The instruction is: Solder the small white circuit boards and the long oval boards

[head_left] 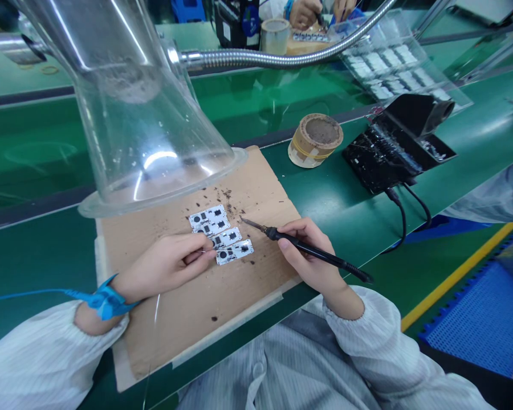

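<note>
My right hand [310, 259] grips a black soldering iron [331, 260] like a pen. Its bare metal tip points left, just right of a small group of white circuit boards [236, 250] and apart from them. Thumb and forefinger of my left hand [166, 263] are pinched at the boards' left edge. A thin, shiny solder wire [156, 313] trails down from beneath that hand, and its end near the fingertips is hard to see. The boards lie side by side on a brown cardboard sheet [166, 336]. A blue wrist strap [108, 300] circles my left wrist.
A clear fume hood [154, 148] hangs over the cardboard's far left, with a flexible metal tube [282, 59] behind. Beyond stand a round cardboard tub [310, 149] and a black iron stand [385, 156]. Across the bench, a co-worker's hands [305, 14] work near a clear tray [402, 65].
</note>
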Demonstrator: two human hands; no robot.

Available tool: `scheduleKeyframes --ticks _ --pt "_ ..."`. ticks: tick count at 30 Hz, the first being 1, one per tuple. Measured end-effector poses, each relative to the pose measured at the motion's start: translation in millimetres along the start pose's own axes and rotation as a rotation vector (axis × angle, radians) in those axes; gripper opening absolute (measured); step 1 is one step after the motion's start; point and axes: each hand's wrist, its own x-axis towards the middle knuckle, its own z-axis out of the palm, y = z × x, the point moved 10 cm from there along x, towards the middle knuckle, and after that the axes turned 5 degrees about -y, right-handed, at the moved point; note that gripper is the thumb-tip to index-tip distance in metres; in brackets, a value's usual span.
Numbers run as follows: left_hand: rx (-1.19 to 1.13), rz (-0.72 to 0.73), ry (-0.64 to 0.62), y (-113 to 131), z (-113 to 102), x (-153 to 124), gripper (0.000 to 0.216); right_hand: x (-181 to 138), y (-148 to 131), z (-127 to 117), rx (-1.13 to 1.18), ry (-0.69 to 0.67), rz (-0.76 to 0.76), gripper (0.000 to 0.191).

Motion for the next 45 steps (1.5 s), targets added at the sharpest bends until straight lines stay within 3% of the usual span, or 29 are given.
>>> scheduleKeyframes --ticks 20,29,35,45 --pt "0.016 0.026 0.011 2 1 1 0.027 0 0 0 0.031 0.008 -0.022 0.011" --pt "0.001 0.046 0.054 0 -2 -5 0.029 -5 5 -11 0.191 0.121 -0.029 0.014" --pt "-0.013 0.020 0.157 -2 -14 -6 0.027 -6 8 -10 0.167 0.110 -0.020 0.015" --pt "-0.066 0.001 0.131 -6 -4 -3 0.028 -8 5 -15 0.104 0.129 -0.042 0.012"
